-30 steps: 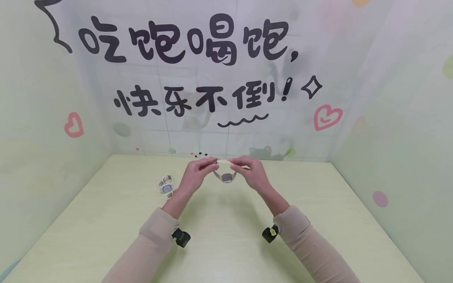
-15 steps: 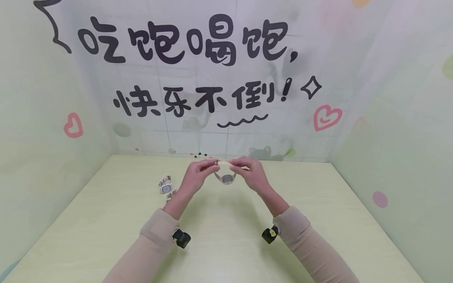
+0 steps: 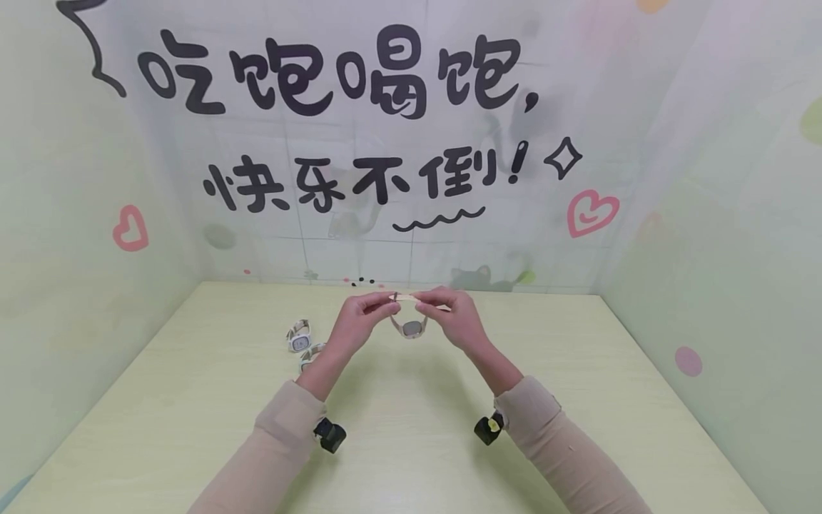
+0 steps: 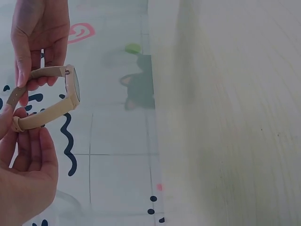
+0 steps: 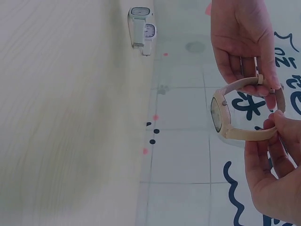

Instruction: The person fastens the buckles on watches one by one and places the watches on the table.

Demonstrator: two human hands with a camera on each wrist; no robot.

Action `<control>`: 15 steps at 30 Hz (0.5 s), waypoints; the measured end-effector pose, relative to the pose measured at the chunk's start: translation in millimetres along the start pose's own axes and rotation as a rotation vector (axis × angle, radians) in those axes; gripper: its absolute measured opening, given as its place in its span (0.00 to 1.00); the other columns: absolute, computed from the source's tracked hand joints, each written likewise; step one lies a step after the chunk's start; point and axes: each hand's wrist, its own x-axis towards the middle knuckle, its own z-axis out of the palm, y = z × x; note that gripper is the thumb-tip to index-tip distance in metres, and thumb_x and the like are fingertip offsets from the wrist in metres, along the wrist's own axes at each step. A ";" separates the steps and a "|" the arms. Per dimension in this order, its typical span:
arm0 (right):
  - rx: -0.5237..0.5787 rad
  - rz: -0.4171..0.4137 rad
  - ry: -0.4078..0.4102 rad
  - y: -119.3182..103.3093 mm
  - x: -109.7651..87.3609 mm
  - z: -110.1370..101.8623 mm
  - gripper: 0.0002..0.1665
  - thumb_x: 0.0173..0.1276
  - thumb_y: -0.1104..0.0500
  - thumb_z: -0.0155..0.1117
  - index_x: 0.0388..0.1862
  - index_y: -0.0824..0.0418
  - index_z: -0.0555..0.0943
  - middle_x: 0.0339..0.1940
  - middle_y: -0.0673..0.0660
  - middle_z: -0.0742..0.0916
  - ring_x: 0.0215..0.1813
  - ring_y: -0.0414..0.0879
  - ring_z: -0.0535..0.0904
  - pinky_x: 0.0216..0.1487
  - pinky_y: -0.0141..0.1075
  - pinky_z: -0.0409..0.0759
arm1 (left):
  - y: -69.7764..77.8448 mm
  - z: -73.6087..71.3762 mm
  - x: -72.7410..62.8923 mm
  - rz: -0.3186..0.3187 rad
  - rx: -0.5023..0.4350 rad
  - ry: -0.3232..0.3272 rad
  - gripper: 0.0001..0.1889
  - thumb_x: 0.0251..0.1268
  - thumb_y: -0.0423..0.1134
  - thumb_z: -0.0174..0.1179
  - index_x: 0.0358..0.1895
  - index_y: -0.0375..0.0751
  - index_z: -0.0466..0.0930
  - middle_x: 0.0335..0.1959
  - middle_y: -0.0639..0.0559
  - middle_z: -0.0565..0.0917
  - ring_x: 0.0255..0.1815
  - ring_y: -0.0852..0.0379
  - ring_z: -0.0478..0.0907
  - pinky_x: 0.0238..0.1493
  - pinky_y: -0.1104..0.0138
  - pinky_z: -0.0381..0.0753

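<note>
A beige wristwatch [image 3: 413,328] hangs above the table in the head view, its dial lowest and its strap bent into a loop. My left hand [image 3: 353,323] pinches the strap end with the keeper loop, from the left. From the right, my right hand [image 3: 457,321] pinches the other strap end. In the left wrist view the strap ends come together between the thumbs and fingers, and the watch [image 4: 51,114] is seen side-on. The right wrist view shows the same watch [image 5: 251,135] with its dial turned left. Fingers partly hide the buckle.
Two more pale watches lie left of my left hand: one with a white case [image 3: 300,344], and one [image 3: 312,354] partly behind my wrist. The pale wooden table [image 3: 411,442] ends at a printed back wall [image 3: 359,250]. Side walls stand left and right.
The watch dial has sunk very slightly, and the strap ends between my fingers have shifted a little. Both hands stay almost in place. More of the nearer table watch shows beside my left wrist.
</note>
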 end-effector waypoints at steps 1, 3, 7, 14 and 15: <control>-0.001 0.003 -0.002 0.5 -0.6 0.2 0.12 0.68 0.64 0.67 0.49 0.67 0.87 0.47 0.66 0.89 0.53 0.53 0.83 0.55 0.43 0.85 | -1.2 0.2 0.1 -0.008 -0.003 -0.001 0.17 0.69 0.36 0.63 0.56 0.31 0.82 0.51 0.37 0.87 0.50 0.54 0.85 0.62 0.56 0.81; -0.010 0.009 -0.003 1.2 -1.9 0.8 0.12 0.68 0.63 0.67 0.49 0.66 0.87 0.47 0.65 0.89 0.52 0.52 0.83 0.53 0.39 0.85 | -3.4 0.5 0.1 -0.026 -0.006 -0.002 0.17 0.68 0.37 0.63 0.57 0.32 0.82 0.50 0.38 0.87 0.48 0.57 0.85 0.61 0.57 0.81; -0.019 0.032 0.003 2.7 -2.8 1.6 0.13 0.69 0.62 0.67 0.50 0.65 0.87 0.47 0.65 0.89 0.51 0.50 0.83 0.48 0.33 0.80 | -4.6 2.1 -0.7 -0.042 -0.017 0.002 0.16 0.68 0.39 0.64 0.55 0.34 0.83 0.49 0.40 0.88 0.46 0.61 0.85 0.61 0.58 0.82; -0.012 0.085 -0.017 0.9 -2.2 1.5 0.15 0.69 0.58 0.67 0.52 0.63 0.86 0.51 0.62 0.89 0.57 0.53 0.83 0.55 0.41 0.81 | -2.2 6.5 -1.5 -0.039 -0.049 0.061 0.15 0.68 0.41 0.65 0.52 0.35 0.85 0.42 0.45 0.90 0.40 0.66 0.83 0.57 0.63 0.83; -0.010 0.090 -0.022 0.8 -2.4 1.3 0.16 0.69 0.58 0.66 0.53 0.63 0.86 0.52 0.62 0.89 0.57 0.53 0.83 0.56 0.42 0.81 | -1.8 7.2 -1.5 -0.044 -0.060 0.069 0.15 0.68 0.41 0.65 0.52 0.35 0.85 0.42 0.45 0.90 0.40 0.67 0.83 0.57 0.63 0.83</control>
